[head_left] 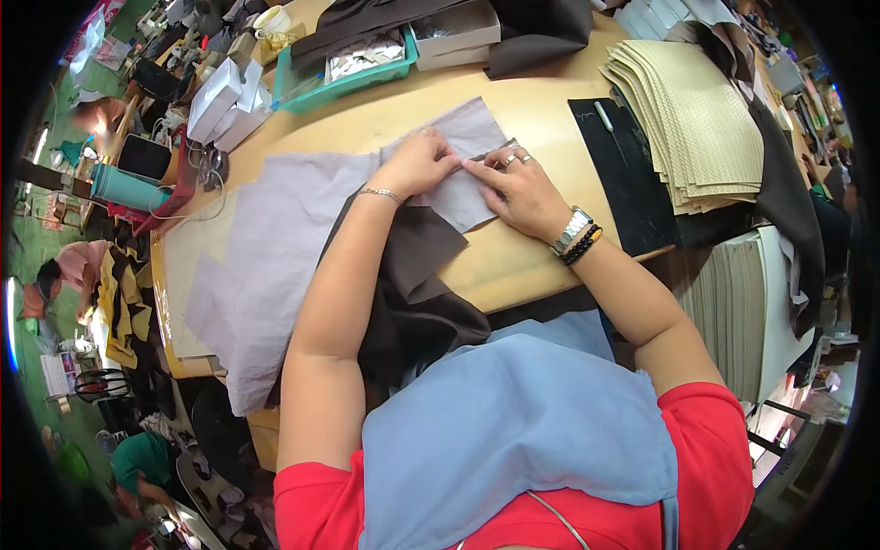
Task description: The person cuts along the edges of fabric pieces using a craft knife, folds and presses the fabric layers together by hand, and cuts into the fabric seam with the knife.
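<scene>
A pale lilac-grey fabric piece lies on the wooden table, with a narrow dark strip along its middle. My left hand is closed, its fingertips pinching the cloth at that strip. Close to it, the thumb and index finger of my right hand pinch the same strip from the other side. Under my left forearm, dark brown fabric hangs over the table edge. A larger lilac-grey cloth spreads out to the left. What exactly lies between my fingertips is partly hidden.
A green tray of small white pieces stands at the back beside a grey box. On the right, an awl-like tool rests on a black sheet, near stacked cream textured sheets. Other people work at the left.
</scene>
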{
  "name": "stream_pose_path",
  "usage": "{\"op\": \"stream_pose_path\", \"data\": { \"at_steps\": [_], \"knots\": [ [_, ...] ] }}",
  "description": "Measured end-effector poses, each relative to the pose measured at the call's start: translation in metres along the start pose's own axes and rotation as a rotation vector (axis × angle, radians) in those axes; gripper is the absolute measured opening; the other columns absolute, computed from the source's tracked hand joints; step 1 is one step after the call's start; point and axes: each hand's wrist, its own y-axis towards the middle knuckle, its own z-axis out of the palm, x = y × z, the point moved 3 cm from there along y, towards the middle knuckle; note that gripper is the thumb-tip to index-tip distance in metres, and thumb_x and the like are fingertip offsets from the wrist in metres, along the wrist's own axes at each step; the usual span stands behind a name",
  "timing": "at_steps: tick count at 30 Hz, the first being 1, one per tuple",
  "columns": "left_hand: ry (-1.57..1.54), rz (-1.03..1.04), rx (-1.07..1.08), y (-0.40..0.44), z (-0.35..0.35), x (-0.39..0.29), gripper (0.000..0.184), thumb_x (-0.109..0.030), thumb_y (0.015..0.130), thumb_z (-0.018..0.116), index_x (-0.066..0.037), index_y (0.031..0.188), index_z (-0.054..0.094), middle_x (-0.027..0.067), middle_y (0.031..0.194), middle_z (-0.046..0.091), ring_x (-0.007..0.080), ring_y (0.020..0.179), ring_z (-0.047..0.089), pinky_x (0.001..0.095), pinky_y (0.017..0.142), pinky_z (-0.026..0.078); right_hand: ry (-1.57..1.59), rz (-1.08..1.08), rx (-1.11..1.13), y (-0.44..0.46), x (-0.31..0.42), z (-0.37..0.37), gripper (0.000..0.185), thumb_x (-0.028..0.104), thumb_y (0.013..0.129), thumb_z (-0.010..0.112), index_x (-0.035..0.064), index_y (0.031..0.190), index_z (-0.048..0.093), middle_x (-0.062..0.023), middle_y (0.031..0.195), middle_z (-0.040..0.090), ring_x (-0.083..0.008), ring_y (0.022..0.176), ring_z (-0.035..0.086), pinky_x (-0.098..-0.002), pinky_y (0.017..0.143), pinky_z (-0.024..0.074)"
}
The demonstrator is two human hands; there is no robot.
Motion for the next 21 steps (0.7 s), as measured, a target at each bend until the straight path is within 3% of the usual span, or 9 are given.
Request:
{"op": "stream_pose_path", "data": {
  "at_steps": [4,8,14,21],
  "knots": [
    [-0.09,-0.039,0.014,-0.0012,-0.0012,-0.002,0.022,-0.019,0.087,0.07,0.001,0.079,0.065,0.0084,0.077,0.057,0.0179,0.077,0.055,0.0309,0.071,0.046,-0.036,-0.006,-0.084,0.0013,0.0027,-0.0018,0.043,0.015,0.083,0.064,0.0123,0.126,0.062,-0.0135,0.106,0.061,-0.0315,0.097,0.057,-0.0417,0.085,0.049],
    [-0.098,-0.012,0.016,-0.0007,-0.0017,0.0006,0.021,-0.018,0.088,0.07,0.001,0.08,0.066,0.0075,0.077,0.056,0.0176,0.076,0.053,0.0301,0.071,0.045,-0.048,-0.013,-0.082,0.0021,0.0044,-0.0038,0.045,0.015,0.082,0.064,0.0121,0.127,0.061,-0.0135,0.107,0.061,-0.032,0.098,0.057,-0.0424,0.086,0.0484],
    [-0.072,-0.033,0.056,-0.0001,-0.0006,0.0023,0.02,-0.02,0.09,0.07,0.0,0.083,0.068,0.0077,0.088,0.057,0.0176,0.082,0.053,0.0303,0.073,0.045,-0.064,-0.013,-0.07,0.004,0.0008,0.0012,0.046,0.016,0.082,0.064,0.0132,0.128,0.061,-0.0126,0.105,0.061,-0.0316,0.096,0.056,-0.0423,0.082,0.0479],
    [-0.019,0.011,-0.001,-0.0044,-0.0012,-0.0038,0.02,-0.019,0.09,0.069,0.0,0.084,0.068,0.0099,0.089,0.059,0.0216,0.084,0.056,0.032,0.075,0.046,-0.013,0.034,-0.091,0.006,0.0022,0.0037,0.047,0.014,0.08,0.065,0.0178,0.127,0.062,-0.0114,0.103,0.061,-0.0307,0.095,0.056,-0.0415,0.078,0.0471]
  ]
}}
